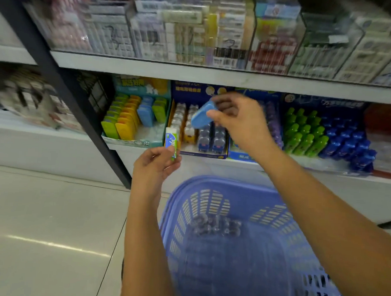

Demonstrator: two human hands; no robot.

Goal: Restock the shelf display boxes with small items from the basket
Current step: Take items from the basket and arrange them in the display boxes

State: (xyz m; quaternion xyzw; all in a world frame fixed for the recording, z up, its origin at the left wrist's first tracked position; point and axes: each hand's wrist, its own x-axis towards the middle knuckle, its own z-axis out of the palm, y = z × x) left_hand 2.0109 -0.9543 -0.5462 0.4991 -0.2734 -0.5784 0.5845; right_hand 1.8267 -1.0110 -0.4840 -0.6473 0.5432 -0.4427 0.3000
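My right hand (pixel 234 118) pinches a blue flat eraser-like item (pixel 202 115) in front of the lower shelf, above a dark blue display box (pixel 203 154) of small bear-shaped items. My left hand (pixel 155 166) holds a small white, green and blue boxed item (pixel 172 142) upright, just below the shelf edge. To the left stands a teal display box (pixel 133 141) with rows of green, yellow and blue items and a gap at its front right. The blue plastic basket (pixel 210 187) sits below my arms with several small dark items (pixel 215 228) on its bottom.
A black shelf post (pixel 83 110) slants down at the left. Green and blue bottle-shaped items (pixel 326 136) fill boxes to the right. The upper shelf (pixel 216 74) carries clear bins of packaged goods. Pale floor tiles (pixel 49 230) lie at the left.
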